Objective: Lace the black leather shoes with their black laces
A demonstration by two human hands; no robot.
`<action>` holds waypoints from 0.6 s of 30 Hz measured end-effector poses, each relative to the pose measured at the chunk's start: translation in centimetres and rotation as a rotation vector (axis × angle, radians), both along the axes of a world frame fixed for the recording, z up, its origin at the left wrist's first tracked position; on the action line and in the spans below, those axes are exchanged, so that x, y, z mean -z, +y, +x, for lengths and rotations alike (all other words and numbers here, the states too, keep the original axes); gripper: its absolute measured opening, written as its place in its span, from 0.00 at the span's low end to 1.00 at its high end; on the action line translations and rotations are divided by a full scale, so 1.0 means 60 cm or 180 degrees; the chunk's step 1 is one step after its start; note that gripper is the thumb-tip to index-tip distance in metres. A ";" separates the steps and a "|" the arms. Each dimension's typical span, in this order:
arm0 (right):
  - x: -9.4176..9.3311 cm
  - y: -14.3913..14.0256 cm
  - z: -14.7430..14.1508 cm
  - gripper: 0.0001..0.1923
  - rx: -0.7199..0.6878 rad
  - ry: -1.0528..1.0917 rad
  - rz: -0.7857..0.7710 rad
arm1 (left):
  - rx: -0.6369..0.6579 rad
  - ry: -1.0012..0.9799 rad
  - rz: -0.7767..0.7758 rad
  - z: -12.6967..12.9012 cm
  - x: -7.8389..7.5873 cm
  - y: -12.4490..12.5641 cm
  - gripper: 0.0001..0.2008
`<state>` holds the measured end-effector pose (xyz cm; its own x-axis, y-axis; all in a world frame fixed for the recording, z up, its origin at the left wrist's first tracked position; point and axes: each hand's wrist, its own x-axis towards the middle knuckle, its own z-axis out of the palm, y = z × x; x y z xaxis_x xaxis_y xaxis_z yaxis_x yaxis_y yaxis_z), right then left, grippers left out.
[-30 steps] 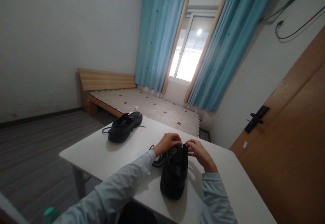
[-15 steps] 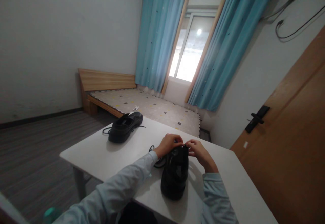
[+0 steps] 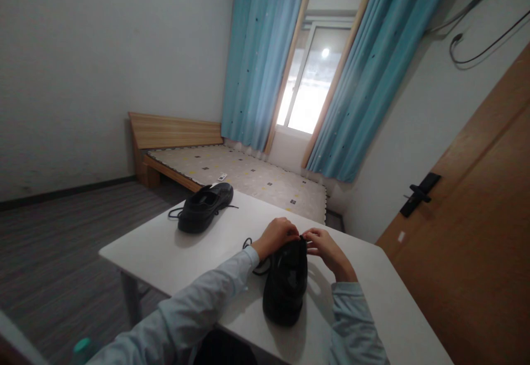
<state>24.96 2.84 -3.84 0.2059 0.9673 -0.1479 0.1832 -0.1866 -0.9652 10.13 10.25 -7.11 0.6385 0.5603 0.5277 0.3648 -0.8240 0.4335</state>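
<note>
On a white tabletop (image 3: 165,255), we see the left hand (image 3: 278,236) and right hand (image 3: 327,248) meet at the front of the near shoe (image 3: 284,301), fingertips pinched on its dark upper; whether they grip lace or tongue, we cannot tell. Slack lace (image 3: 261,271) lies at the shoe's left, so we judge this one unfinished. The far shoe (image 3: 197,218) sits upright, well apart and untouched, its laces loose, no bow visible to us.

At six o'clock, the black shoe (image 3: 281,304) before me looks smooth and, inside its opening, glossy. My left sleeve (image 3: 211,287) is matt cloth; the desk (image 3: 153,254) is smooth, faintly satin. At ten, the headboard (image 3: 178,133) shows wood grain; at one, the curtain (image 3: 360,89) is cloth.
</note>
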 end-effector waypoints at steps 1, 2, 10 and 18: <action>-0.001 -0.001 0.001 0.01 -0.0020 0.0030 0.0005 | 0.0035 -0.0007 -0.0002 0.000 -0.001 0.000 0.06; -0.001 -0.001 0.002 0.01 -0.0058 0.0061 0.0010 | 0.0083 -0.0018 -0.0014 0.000 -0.002 -0.001 0.06; 0.017 0.002 0.016 0.10 -0.0417 -0.0048 0.0063 | 0.0172 -0.0289 -0.0423 -0.005 -0.005 -0.008 0.05; 0.031 0.010 0.020 0.20 -0.0534 -0.0016 0.0095 | 0.0285 -0.0604 -0.0950 -0.004 0.002 -0.006 0.05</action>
<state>26.14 3.43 -5.70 0.0418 0.9921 -0.1179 0.2141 -0.1242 -0.9689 9.89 9.88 -7.26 0.5984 0.6538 0.4632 0.1868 -0.6761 0.7128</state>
